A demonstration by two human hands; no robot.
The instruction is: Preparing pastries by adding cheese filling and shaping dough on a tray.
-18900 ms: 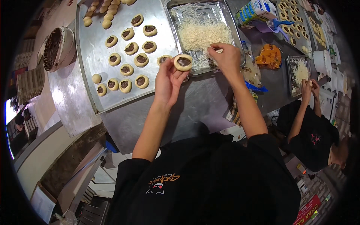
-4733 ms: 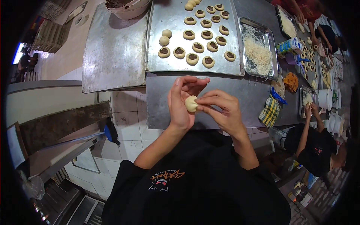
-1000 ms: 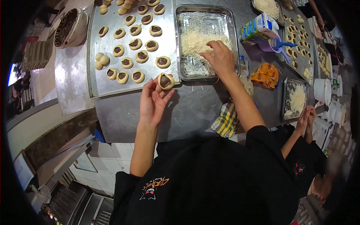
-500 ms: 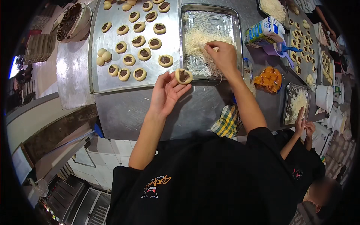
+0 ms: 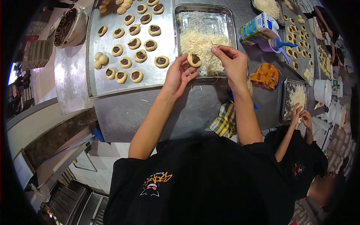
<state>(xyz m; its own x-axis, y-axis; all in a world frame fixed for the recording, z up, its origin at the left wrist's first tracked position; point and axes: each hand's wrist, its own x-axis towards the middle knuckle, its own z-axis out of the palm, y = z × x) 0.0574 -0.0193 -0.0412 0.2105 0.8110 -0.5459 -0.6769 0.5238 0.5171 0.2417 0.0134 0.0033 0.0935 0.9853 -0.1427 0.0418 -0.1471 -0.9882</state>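
Observation:
My left hand (image 5: 179, 77) holds a dough round with dark brown filling (image 5: 194, 61) on its fingertips, at the near edge of the steel tray of pale shredded strands (image 5: 231, 28). My right hand (image 5: 233, 64) is just right of it, thumb and index finger pinched on some pale shreds (image 5: 207, 44) over that tray. To the left, a large metal tray (image 5: 97, 80) carries several filled dough rounds (image 5: 140, 56) and several plain dough balls (image 5: 98, 60).
Left: a bucket with dark filling (image 5: 69, 28). Right: a carton (image 5: 257, 28), purple jug with blue brush (image 5: 277, 45), orange package (image 5: 264, 77), checked cloth (image 5: 224, 120), second shred tray (image 5: 288, 97), white tub (image 5: 322, 90). Co-workers (image 5: 302, 157) work along the right side.
My left hand has moved up and right with the dough round, over the shred tray's edge. My right hand, earlier down in the shreds, has turned toward that round with shreds pinched.

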